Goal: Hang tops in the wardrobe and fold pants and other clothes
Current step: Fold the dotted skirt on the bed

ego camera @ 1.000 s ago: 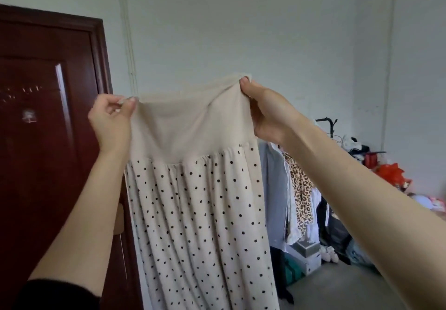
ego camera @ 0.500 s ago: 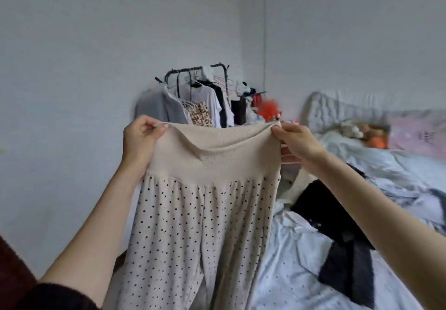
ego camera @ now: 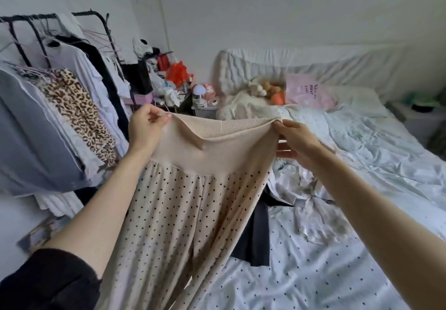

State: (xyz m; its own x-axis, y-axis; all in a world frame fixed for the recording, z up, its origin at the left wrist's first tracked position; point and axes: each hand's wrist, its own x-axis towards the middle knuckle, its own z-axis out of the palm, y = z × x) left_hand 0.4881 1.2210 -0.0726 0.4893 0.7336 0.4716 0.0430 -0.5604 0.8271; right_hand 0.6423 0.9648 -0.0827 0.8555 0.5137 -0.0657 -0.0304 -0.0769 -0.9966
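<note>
Pinching waistband corners: left hand [ego camera: 144, 128] and right hand [ego camera: 295, 140] hold polka-dot pants [ego camera: 188, 213] spread taut, legs hanging over bed [ego camera: 337, 249]; clothes rack [ego camera: 48, 80] at left.

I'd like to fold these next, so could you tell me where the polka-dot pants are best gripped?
Grip the polka-dot pants at the two ends of the plain ribbed waistband, coming in from the sides, as the left hand and right hand do. The band is stretched flat and the legs hang straight down beside the bed.
</note>
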